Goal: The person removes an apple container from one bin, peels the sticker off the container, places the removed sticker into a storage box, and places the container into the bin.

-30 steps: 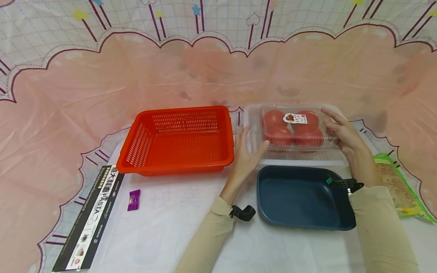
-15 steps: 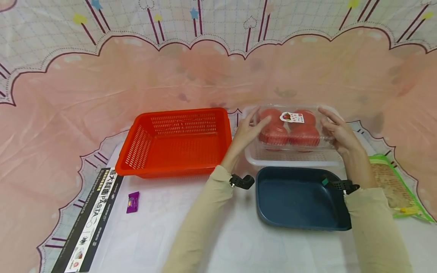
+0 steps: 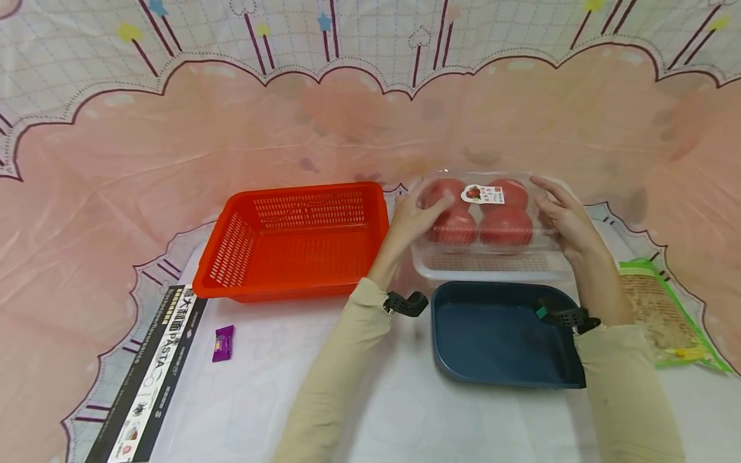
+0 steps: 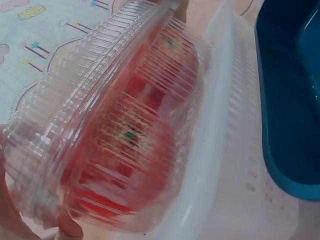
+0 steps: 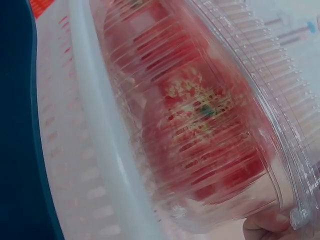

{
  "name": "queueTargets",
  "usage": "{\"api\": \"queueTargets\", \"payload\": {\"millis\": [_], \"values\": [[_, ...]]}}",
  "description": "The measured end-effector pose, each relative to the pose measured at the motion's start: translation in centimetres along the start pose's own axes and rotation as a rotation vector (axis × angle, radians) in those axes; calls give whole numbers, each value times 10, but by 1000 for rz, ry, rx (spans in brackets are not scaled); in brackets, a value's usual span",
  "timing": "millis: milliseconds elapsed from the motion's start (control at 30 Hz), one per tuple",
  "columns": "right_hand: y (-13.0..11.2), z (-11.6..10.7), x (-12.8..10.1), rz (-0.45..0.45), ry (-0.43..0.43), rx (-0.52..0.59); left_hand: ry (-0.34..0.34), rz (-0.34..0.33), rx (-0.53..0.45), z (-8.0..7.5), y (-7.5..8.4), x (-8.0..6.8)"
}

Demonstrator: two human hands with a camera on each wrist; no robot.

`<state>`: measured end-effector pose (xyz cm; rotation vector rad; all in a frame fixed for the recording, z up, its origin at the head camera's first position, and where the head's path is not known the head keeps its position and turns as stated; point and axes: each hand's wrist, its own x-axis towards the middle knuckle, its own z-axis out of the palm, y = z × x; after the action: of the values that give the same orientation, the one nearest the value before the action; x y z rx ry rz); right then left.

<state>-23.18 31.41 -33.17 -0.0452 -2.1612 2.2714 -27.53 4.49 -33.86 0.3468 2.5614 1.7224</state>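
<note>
A clear plastic box of tomatoes [image 3: 486, 195], with a white label on its lid, is held between both hands over the white basket [image 3: 492, 275]. My left hand [image 3: 412, 217] grips the box's left end, thumb over the lid's front. At the opposite end, my right hand [image 3: 568, 222] grips it with fingers along the side. In the left wrist view the box [image 4: 125, 145] is tilted beside the basket's white rim [image 4: 197, 170], and a fingertip shows at its lower corner. The right wrist view shows red tomatoes [image 5: 200, 125] through the ribbed wall and a thumb at the box's edge.
A red-orange basket [image 3: 301, 251] stands left of the hands. In front of the white basket is a dark blue tray [image 3: 503, 347]. A green-edged packet [image 3: 666, 315] lies far right, a purple wrapped sweet [image 3: 222, 343] and a black pasta box [image 3: 147, 379] at left.
My left hand has moved from beside the box onto its left end and now grips it. The box has shifted slightly left and up, with the right hand staying on its right end.
</note>
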Motion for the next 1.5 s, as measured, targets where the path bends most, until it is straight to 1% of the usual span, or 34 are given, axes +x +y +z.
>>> {"api": "queueTargets", "payload": {"millis": [100,233,300,367,500,667,767,900,1000,1167,1300,1500], "values": [[-5,9,-2,-38,11,-134,-10,-21,32,-9,2,-4],[-9,19,-6,-61,34,-339,5,8,17,-21,5,-10],[-10,24,-8,-69,40,-403,23,28,6,-26,7,-13],[-11,30,-11,-89,41,-440,48,44,9,-31,10,-17],[-14,42,-20,-137,43,-467,61,57,58,-42,15,-28],[-16,59,-34,-149,45,-495,48,23,111,-57,21,-49],[-16,69,-43,-155,39,-492,54,14,133,-65,23,-62],[-16,81,-58,-177,28,-492,73,-3,148,-73,22,-81],[-15,88,-71,-189,42,-495,78,-11,158,-77,21,-96],[-15,100,-89,-208,64,-476,88,-11,201,-86,23,-117],[-13,108,-97,-220,50,-429,90,-12,221,-93,24,-128],[-9,119,-102,-190,17,-362,91,-36,234,-101,21,-139]]}}
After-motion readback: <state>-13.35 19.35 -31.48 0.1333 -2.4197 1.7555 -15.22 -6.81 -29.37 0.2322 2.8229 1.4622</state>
